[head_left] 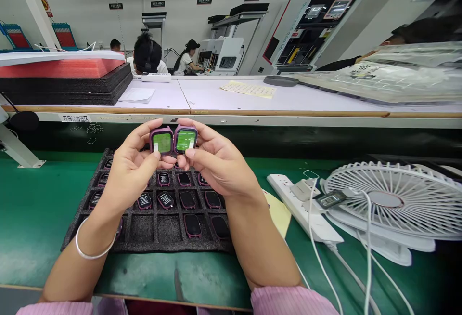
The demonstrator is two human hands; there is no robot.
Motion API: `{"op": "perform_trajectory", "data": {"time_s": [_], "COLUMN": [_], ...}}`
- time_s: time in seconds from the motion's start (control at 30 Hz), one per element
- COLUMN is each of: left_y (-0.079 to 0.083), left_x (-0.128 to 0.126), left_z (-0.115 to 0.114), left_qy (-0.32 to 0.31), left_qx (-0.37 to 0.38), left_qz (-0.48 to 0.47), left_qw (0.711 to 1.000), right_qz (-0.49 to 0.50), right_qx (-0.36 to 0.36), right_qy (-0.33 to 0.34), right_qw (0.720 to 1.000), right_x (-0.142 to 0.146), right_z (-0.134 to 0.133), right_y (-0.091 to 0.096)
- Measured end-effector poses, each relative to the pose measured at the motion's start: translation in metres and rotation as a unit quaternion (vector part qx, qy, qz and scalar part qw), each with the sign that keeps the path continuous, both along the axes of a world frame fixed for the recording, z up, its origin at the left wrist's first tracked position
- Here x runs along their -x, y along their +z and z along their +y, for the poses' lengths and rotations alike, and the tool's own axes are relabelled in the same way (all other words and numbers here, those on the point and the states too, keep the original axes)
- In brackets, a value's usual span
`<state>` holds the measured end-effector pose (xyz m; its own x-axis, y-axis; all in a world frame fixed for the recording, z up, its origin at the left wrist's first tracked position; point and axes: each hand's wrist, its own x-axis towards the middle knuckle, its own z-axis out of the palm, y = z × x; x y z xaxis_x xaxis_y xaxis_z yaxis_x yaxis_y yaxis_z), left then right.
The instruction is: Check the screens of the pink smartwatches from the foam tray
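Note:
Between the fingers of my left hand is a purple-framed smartwatch with a lit green screen. My right hand grips a second smartwatch, its screen green too. Both are held up side by side, edges nearly touching, each with a thumb at its lower edge. Below them lies a black foam tray with rows of compartments. Several watches in it have dark screens, such as the dark watch; others show white text, such as the tilted watch. Two front compartments hold no watch. My wrists hide parts of the tray.
On the right of the green table are a white power strip with cables and a white fan. A raised shelf runs across the back, bearing a red and black foam stack and plastic trays. People sit beyond.

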<state>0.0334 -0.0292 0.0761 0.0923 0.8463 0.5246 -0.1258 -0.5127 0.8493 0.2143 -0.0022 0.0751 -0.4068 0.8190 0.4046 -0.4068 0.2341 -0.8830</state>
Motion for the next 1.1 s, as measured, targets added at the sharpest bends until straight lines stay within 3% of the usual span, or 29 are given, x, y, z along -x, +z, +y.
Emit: {"op": "perform_trajectory", "data": {"time_s": [0.3, 0.6, 0.83, 1.1], "left_y": [0.0015, 0.0027, 0.0008, 0.0025], "left_x": [0.0012, 0.0036, 0.0020, 0.0057], "left_z": [0.0002, 0.0007, 0.0056, 0.0023], "left_qy": [-0.003, 0.005, 0.046, -0.002], "left_qx": [-0.008, 0.050, 0.034, 0.035], "left_qz": [0.001, -0.005, 0.010, 0.019], "left_qw": [1.000, 0.999, 0.998, 0.999], "right_qz": [-0.026, -0.021, 0.002, 0.017], "right_qx": [-0.038, -0.012, 0.054, 0.054], "right_qy": [-0.016, -0.049, 0.008, 0.020], "right_qw": [0.999, 0.999, 0.999, 0.998], "right_x": [-0.0017, 0.0028, 0.0045, 0.0061], "right_z": [0.0000, 0.0053, 0.0059, 0.0058], "right_y": [0.0001, -0.0023, 0.0002, 0.0015]}}
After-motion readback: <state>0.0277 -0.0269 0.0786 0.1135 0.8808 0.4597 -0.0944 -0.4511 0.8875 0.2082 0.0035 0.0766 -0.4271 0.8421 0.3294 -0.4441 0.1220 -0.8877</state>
